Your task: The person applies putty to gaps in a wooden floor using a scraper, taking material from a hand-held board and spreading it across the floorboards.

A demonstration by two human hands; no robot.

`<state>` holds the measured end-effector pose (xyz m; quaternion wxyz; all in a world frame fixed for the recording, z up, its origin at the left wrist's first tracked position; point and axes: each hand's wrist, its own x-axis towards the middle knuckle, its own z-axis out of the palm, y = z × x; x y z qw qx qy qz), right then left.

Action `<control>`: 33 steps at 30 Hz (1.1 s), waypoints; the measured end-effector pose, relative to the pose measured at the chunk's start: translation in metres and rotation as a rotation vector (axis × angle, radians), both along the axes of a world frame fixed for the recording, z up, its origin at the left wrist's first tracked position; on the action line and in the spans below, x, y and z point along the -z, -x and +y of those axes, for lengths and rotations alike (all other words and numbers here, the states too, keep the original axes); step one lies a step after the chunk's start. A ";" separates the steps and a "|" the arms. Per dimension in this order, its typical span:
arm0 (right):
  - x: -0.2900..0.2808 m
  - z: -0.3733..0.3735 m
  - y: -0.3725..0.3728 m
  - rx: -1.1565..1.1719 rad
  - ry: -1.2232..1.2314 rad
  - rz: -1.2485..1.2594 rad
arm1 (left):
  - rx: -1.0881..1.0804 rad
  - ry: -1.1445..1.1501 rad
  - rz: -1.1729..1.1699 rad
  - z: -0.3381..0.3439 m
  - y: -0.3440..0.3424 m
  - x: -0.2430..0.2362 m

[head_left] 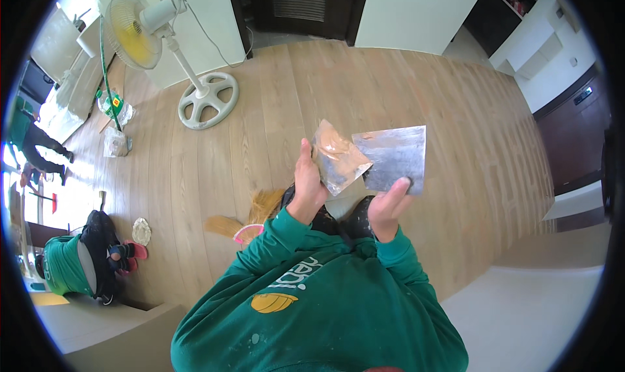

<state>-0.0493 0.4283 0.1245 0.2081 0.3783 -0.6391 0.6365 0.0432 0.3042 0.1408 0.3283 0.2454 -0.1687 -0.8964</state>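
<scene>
My left hand (pixel 308 183) grips a flat metal plate (pixel 332 173) from its left side, thumb up along the edge. Peach-coloured putty (pixel 335 145) is smeared thickly over the upper part of that plate. In my right hand (pixel 389 204) is a square metal scraper (pixel 397 152), pinched at its lower edge with the thumb on top. The scraper's left edge meets or overlaps the plate's right corner, with a little putty near its upper left. Fingers under both metal pieces are hidden.
Straw brooms (pixel 254 212) lie by my legs on the wooden floor (pixel 273 111). A standing fan (pixel 208 98) is at the far left, near a plastic bottle (pixel 112 103) and a bag (pixel 116 143). One person (pixel 71 261) bends low at left; another (pixel 36 141) is farther off. Doors stand ahead and right.
</scene>
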 end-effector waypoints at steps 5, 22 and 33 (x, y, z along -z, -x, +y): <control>-0.024 0.009 -0.002 -0.360 -0.177 0.056 | 0.033 0.139 -0.011 0.002 0.001 -0.011; -0.061 0.000 -0.003 -0.839 0.425 -1.994 | 0.265 0.219 -0.006 0.021 0.022 -0.025; 0.006 -0.013 0.044 -0.716 0.449 -1.262 | 0.633 -0.920 0.799 0.038 -0.013 -0.019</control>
